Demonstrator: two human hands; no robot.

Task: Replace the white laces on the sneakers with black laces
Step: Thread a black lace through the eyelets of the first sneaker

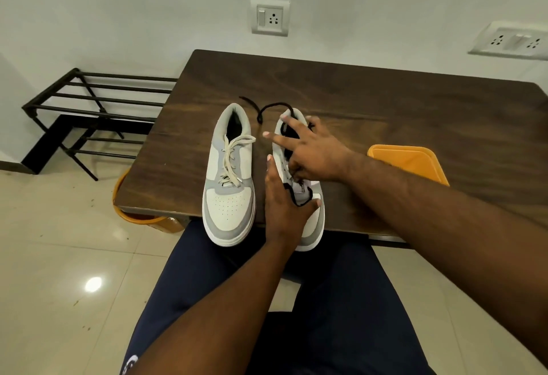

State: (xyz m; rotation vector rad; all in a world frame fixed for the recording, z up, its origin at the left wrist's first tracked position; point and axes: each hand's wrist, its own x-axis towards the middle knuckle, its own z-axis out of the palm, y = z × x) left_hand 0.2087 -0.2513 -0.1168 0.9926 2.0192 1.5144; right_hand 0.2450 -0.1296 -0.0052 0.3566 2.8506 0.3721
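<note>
At a dark wooden table [385,101], a person works on the right sneaker [311,226], its long axis running toe-near to heel-far. The left hand [281,208] rests on the toe box, fingers straight. The right hand [311,149], nearer the eyelets, spreads its upper fingers while lower ones pinch the black lace [267,107], whose loose end trails beyond the heel. The left sneaker [229,190] alongside keeps its white lace [232,155].

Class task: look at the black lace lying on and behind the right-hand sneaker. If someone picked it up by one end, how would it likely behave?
The black lace already lies in loose curves on the table, so it would probably hang limp, not stay stiff. It looks thin, so likely very light. Being threaded into the right sneaker, it may tug that shoe.
</note>
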